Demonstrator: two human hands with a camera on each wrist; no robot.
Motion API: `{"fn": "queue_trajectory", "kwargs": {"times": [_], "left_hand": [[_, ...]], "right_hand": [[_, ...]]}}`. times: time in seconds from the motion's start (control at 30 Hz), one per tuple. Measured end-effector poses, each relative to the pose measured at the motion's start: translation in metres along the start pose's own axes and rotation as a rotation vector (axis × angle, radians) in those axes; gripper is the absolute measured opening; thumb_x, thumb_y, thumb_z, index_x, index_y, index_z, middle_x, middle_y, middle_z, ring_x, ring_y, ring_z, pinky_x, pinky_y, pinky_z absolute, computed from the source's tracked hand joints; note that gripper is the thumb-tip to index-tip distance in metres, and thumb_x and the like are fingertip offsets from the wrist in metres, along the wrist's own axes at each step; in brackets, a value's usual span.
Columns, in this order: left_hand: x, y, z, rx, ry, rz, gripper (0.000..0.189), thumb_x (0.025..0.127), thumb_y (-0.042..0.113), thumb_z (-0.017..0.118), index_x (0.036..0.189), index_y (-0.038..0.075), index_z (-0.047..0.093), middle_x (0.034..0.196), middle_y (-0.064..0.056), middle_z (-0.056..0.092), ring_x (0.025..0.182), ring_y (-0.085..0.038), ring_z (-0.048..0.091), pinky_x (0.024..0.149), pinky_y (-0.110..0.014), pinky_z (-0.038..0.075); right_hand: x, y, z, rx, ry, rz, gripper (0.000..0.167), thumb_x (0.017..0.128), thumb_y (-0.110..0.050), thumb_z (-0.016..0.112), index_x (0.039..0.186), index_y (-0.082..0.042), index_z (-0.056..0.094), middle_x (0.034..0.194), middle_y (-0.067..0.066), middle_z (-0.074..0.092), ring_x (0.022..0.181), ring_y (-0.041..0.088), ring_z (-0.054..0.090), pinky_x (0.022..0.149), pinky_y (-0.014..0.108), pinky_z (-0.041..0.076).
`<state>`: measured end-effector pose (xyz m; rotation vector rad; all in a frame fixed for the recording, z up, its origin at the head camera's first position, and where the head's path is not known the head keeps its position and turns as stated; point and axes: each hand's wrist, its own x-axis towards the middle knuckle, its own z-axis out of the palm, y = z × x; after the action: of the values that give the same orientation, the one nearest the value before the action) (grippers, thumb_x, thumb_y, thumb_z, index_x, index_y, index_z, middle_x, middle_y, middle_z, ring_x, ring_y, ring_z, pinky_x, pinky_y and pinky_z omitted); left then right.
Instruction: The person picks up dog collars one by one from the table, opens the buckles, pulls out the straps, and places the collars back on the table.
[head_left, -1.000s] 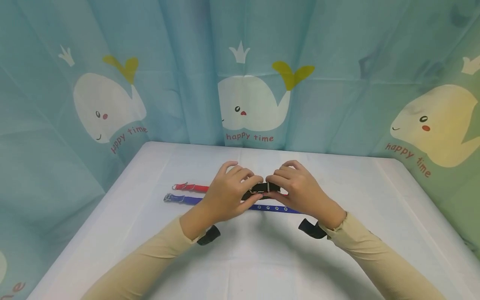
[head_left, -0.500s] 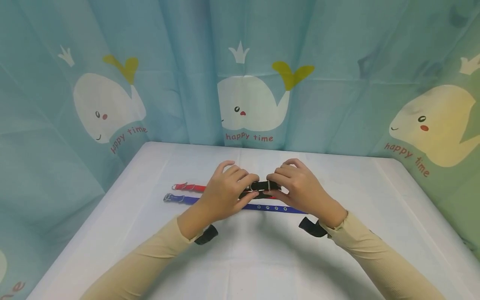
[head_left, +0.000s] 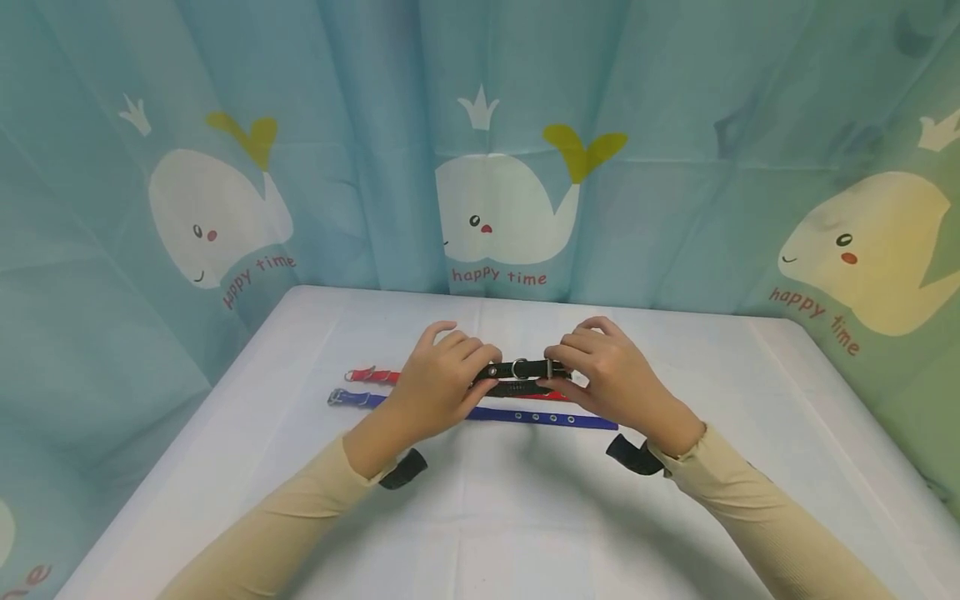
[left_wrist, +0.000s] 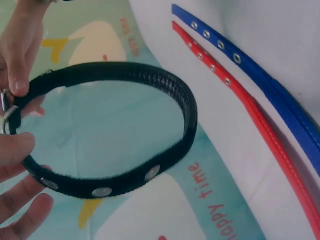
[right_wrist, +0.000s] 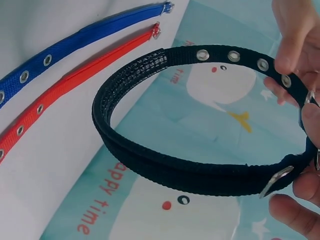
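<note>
A black webbing collar (head_left: 534,367) is held up over the table, bent into a loop. Metal eyelets (right_wrist: 233,56) run along one end of it, and a D-ring (head_left: 519,367) and a metal buckle (head_left: 550,367) show at the front. My left hand (head_left: 433,385) pinches the eyelet end between thumb and fingers. With thumb and fingertips, my right hand (head_left: 619,385) grips the collar at the buckle. Behind and below lie a red collar (left_wrist: 255,112) and a blue collar (left_wrist: 265,80), both stretched out flat and partly hidden by the hands in the head view.
The white table (head_left: 480,517) has its far edge against a light-blue curtain (head_left: 375,167) printed with whales. Dark bands (head_left: 403,469) hang at both cuffs.
My left hand has slid left and my right hand slightly right, so more of the black collar and its D-ring shows between them. The red and blue collars stay put.
</note>
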<state>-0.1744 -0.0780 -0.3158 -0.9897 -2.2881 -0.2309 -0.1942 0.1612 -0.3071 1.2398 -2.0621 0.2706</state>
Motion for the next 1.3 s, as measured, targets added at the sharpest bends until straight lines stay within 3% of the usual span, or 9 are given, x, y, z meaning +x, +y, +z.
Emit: {"fn": "queue_trajectory", "kwargs": {"times": [0.13, 0.37, 0.8, 0.97, 1.3], "left_hand": [[-0.001, -0.001, 0.001, -0.017, 0.001, -0.013, 0.024, 0.079, 0.026, 0.075, 0.098, 0.015, 0.065, 0.087, 0.002, 0.07, 0.086, -0.014, 0.064, 0.098, -0.047, 0.043], [0.006, 0.006, 0.002, -0.026, 0.018, 0.037, 0.028, 0.08, 0.031, 0.073, 0.1, 0.013, 0.066, 0.087, 0.003, 0.071, 0.084, -0.014, 0.063, 0.098, -0.047, 0.042], [0.002, 0.003, -0.001, 0.025, -0.081, 0.01, 0.024, 0.082, 0.031, 0.072, 0.1, 0.015, 0.069, 0.088, 0.003, 0.074, 0.081, -0.014, 0.061, 0.101, -0.047, 0.041], [0.003, 0.005, -0.001, 0.009, -0.109, -0.003, 0.036, 0.079, 0.039, 0.073, 0.106, 0.016, 0.067, 0.088, 0.004, 0.073, 0.085, -0.013, 0.063, 0.102, -0.048, 0.04], [0.009, 0.011, -0.001, -0.003, -0.111, 0.056, 0.026, 0.082, 0.035, 0.071, 0.1, 0.017, 0.069, 0.09, 0.003, 0.071, 0.09, -0.014, 0.064, 0.102, -0.047, 0.042]], "right_hand": [[0.0, 0.0, 0.0, 0.01, 0.017, 0.002, 0.032, 0.059, -0.018, 0.088, 0.079, -0.007, 0.066, 0.067, -0.001, 0.064, 0.061, 0.013, 0.058, 0.077, 0.039, 0.049], [0.005, -0.005, 0.003, 0.028, 0.008, -0.018, 0.031, 0.06, -0.021, 0.088, 0.08, -0.007, 0.068, 0.067, -0.001, 0.063, 0.063, 0.013, 0.058, 0.078, 0.039, 0.049], [0.004, -0.003, 0.0, 0.022, 0.004, -0.006, 0.032, 0.059, -0.021, 0.088, 0.079, -0.007, 0.067, 0.067, -0.001, 0.064, 0.063, 0.012, 0.058, 0.078, 0.039, 0.049], [0.005, -0.005, 0.0, 0.022, -0.015, -0.008, 0.033, 0.058, -0.022, 0.089, 0.08, -0.007, 0.069, 0.067, 0.0, 0.064, 0.063, 0.013, 0.059, 0.078, 0.04, 0.049], [0.008, -0.012, 0.008, 0.058, 0.001, -0.036, 0.034, 0.061, -0.023, 0.088, 0.085, -0.009, 0.069, 0.075, 0.0, 0.06, 0.07, 0.013, 0.058, 0.077, 0.037, 0.048]]}}
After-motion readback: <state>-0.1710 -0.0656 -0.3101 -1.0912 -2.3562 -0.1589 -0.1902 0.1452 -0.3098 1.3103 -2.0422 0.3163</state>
